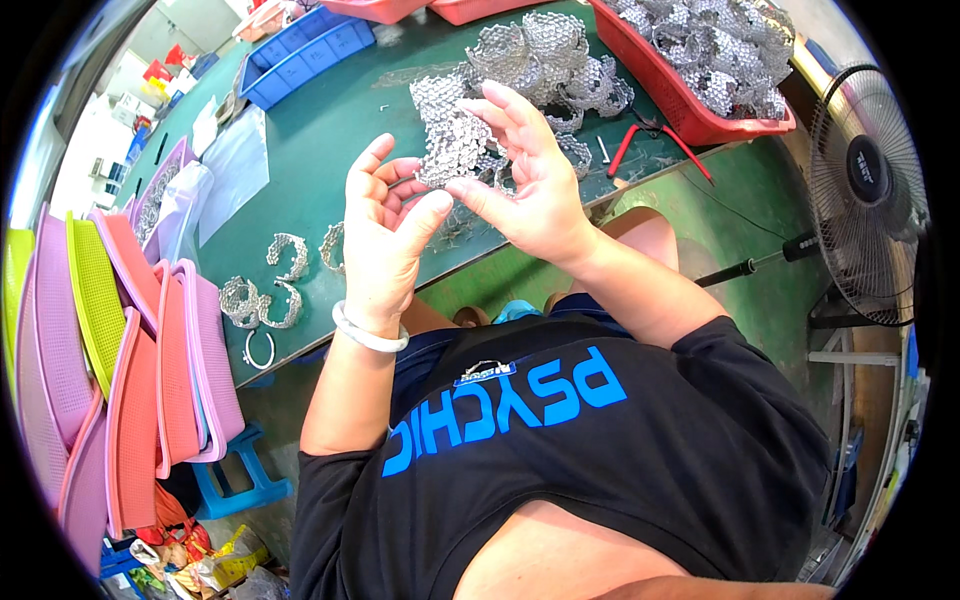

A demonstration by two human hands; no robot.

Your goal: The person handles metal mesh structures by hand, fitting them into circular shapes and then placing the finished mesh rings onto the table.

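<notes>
My left hand (388,215) is raised over the table's front edge, thumb and fingers spread. A white bangle (370,330) circles its wrist. Facing it, my right hand (540,185) has its fingers stretched apart and its thumb pointing left. Between the two hands is a silver honeycomb-mesh piece (455,148). The fingertips of both hands overlap its edges; whether they press on it I cannot tell. Behind them lies a heap of curled silver mesh pieces (540,50). Part of the heap is hidden by my right hand.
A red basket (695,125) full of mesh pieces stands at the back right, near red-handled pliers (625,150). Several mesh rings (287,257) lie at left. A blue bin (305,60) is farther back. Stacked coloured baskets (130,420) fill the left; a fan (865,180) stands right.
</notes>
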